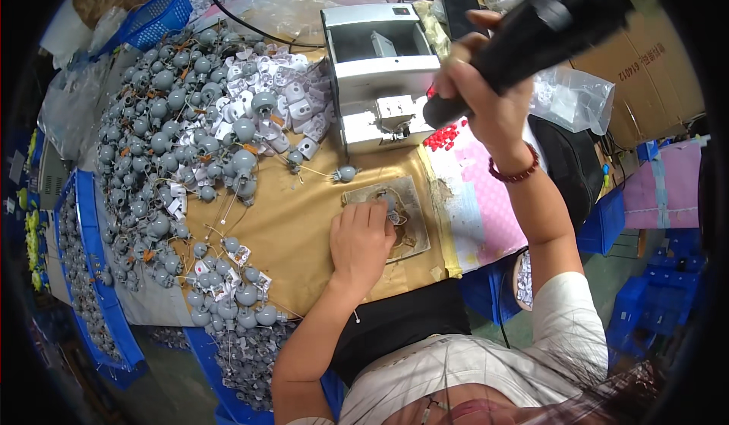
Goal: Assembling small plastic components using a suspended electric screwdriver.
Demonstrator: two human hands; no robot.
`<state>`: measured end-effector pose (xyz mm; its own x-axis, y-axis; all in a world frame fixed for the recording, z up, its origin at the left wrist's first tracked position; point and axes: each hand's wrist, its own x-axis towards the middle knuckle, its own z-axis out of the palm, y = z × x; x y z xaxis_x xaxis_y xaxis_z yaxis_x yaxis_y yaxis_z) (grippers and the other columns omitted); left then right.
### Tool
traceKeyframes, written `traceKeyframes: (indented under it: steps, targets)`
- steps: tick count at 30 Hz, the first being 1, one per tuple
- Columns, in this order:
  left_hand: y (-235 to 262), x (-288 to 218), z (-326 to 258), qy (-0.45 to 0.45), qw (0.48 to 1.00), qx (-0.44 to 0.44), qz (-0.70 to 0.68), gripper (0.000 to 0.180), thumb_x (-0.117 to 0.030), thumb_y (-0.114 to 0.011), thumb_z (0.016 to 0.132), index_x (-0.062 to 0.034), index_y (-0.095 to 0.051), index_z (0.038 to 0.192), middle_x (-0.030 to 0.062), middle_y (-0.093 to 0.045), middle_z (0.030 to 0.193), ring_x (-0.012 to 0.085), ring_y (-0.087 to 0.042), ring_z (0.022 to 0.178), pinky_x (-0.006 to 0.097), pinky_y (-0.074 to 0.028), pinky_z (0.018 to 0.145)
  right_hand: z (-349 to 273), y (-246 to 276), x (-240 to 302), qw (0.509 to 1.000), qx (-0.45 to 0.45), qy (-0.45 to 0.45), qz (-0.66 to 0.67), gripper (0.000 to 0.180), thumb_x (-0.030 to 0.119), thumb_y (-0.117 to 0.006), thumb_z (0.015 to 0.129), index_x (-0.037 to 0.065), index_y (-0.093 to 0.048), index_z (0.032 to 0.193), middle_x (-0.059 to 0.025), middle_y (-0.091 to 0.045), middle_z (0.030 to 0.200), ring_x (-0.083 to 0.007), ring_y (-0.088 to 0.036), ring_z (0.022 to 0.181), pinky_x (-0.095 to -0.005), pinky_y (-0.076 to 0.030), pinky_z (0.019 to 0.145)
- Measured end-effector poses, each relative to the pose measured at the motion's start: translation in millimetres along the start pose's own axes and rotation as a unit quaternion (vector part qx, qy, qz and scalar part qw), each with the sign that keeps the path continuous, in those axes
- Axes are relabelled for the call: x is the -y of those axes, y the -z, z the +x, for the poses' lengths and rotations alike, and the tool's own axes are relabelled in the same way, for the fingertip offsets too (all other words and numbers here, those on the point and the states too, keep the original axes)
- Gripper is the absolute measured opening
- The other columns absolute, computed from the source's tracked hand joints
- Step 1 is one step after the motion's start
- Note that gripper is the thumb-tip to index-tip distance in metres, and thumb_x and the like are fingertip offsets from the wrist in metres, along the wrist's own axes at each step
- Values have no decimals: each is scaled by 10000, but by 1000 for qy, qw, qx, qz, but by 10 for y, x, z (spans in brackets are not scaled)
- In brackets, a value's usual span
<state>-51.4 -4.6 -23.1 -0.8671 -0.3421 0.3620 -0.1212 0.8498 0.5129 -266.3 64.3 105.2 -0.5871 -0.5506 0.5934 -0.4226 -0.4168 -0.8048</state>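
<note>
My right hand (486, 91) is raised on the right and wrapped round a black electric screwdriver (531, 34). The tool slants down to the left. Its lower end is close to the front of a grey-white box-shaped machine (380, 71), which looks like a screw feeder. I cannot tell whether they touch. On the table before me my left hand (361, 243) rests with its fingers bent on a small grey round part (389, 199). This part sits on a worn square plate (414, 239). My fingers hide some of the part.
Many grey ball-shaped parts (159, 144) with cords and white plastic pieces (296, 91) are heaped at left. One grey ball (345, 173) lies by the machine. Red bits (440, 138) lie to its right. A blue basket (159, 16) and cardboard box (645, 83) stand farther off.
</note>
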Motion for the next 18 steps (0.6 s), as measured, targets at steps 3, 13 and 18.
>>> traceKeyframes:
  steps: [3, 13, 18]
  targets:
    - [-29, 0, -16, 11, 1000, 2, -1, 330, -123, -741, 755, -75, -648, 1068, 83, -638, 955, 296, -602, 928, 430, -473, 768, 164, -149, -208, 1000, 10, -17, -15, 539, -80, -606, 900, -24, -391, 1391, -78, -608, 810, -173, -612, 687, -347, -529, 685]
    - [27, 2, -8, 12, 1000, 8, -9, 315, -109, -744, 752, -62, -655, 1051, 86, -635, 942, 293, -603, 912, 415, -487, 770, 261, -400, -415, 991, -5, -125, -48, 345, 53, -765, 802, -10, -542, 1057, -40, -642, 731, -123, -628, 608, -277, -511, 567]
    - [-5, 22, 1, 17, 999, 11, -27, 321, -97, -742, 741, -48, -647, 1044, 106, -635, 933, 318, -605, 885, 433, -493, 759, -279, -429, -154, 979, 20, -202, 16, 362, 11, -752, 758, 2, -561, 1066, -32, -644, 841, -111, -624, 735, -280, -515, 659]
